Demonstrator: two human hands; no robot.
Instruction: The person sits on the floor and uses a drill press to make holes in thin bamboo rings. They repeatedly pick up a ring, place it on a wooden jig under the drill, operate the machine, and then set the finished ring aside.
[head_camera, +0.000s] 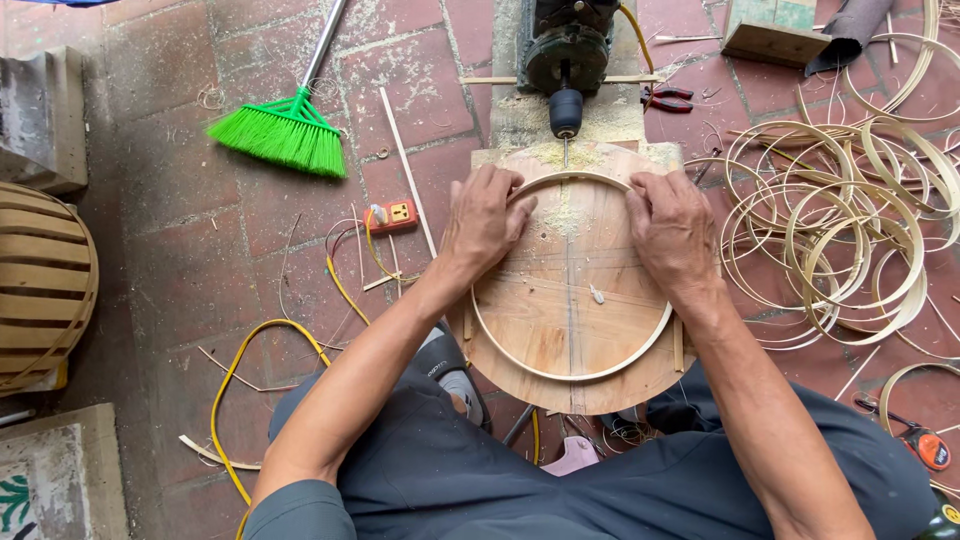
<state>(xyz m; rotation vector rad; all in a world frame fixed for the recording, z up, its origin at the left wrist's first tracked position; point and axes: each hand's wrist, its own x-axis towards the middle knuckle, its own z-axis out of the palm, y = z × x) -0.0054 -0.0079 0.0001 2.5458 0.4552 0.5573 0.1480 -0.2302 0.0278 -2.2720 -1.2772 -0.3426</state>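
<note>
Bamboo hoop (600, 371) lies on round wooden board (560, 300), pressed by left hand (485, 218) and right hand (672, 230).

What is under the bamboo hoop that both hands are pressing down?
The bamboo hoop lies flat on a round wooden board dusted with sawdust. The left hand and right hand cover its upper sides. What supports the board is hidden.

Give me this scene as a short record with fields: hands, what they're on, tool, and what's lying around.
left hand: left hand pressing on the bamboo hoop's upper left
right hand: right hand pressing on its upper right
held thing: bamboo hoop lying flat on the round wooden board
tool: drill with its bit at the hoop's top edge, sawdust there
right side: pile of bamboo hoops
left side: green broom, yellow cable
floor: red brick
</note>
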